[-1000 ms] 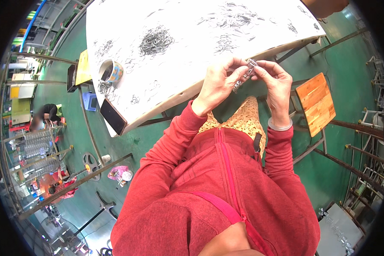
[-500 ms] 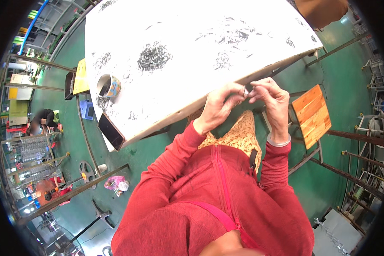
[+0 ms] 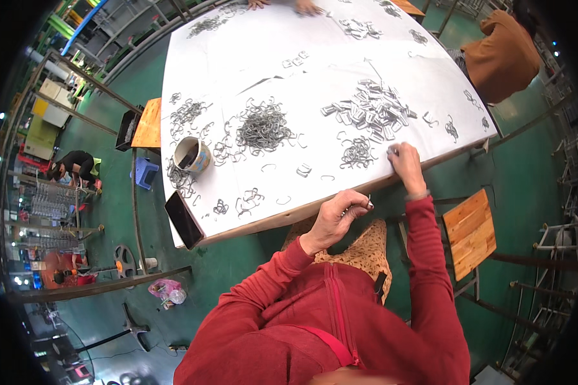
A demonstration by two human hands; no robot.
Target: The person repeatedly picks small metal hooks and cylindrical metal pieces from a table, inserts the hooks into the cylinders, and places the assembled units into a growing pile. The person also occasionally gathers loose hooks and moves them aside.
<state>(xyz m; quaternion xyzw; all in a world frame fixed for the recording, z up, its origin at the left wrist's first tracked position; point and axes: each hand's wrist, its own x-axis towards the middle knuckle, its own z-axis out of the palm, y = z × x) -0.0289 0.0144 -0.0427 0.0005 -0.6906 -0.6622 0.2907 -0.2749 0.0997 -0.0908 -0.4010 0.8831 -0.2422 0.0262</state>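
Currently, in the head view, the right hand is hanging by the near edge of the tabletop, closer than the left hand to the clip heap, which is lying beyond and slightly left, pieces pointing every way. Whether its grip is pinching anything is staying unclear; the left is clasping a metal piece.

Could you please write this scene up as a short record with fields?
Surface: white table
Left hand: closed on a small metal piece
Right hand: at the table's near edge, beside a small hook pile; grip unclear
Larger piles: bent metal hooks; flat metal clips to their right
Left side: patterned cup; dark phone at the near corner
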